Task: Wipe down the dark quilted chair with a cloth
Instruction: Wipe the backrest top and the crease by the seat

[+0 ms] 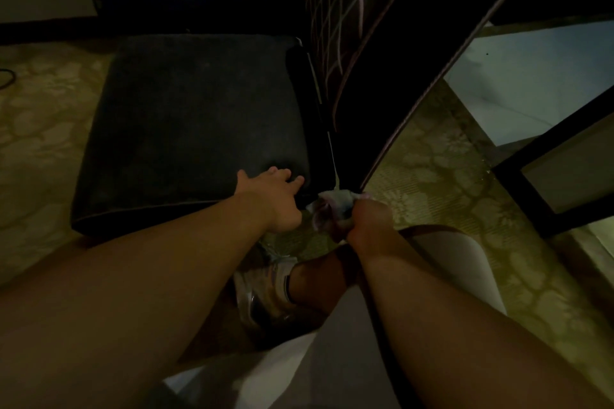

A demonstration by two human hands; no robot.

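My left hand (277, 197) lies with fingers spread and fairly straight on the near right corner of a dark, square padded seat cushion (196, 123), pressing flat and holding nothing. My right hand (363, 221) is clenched around a crumpled pale cloth (332, 206), which bunches out to the left of my fist, just beside my left wrist. The cloth sits at the lower edge of the dark quilted chair back (335, 20), a tall panel with light diamond stitching and a thin pale piped edge that rises toward the far right; whether cloth and panel touch I cannot tell in this dim light. Under everything is a yellow-green patterned carpet (43, 116). Near me, between my forearms, is my foot in a light-coloured sneaker (265, 289). At the right stands a dark-framed piece with pale panels (564, 183).
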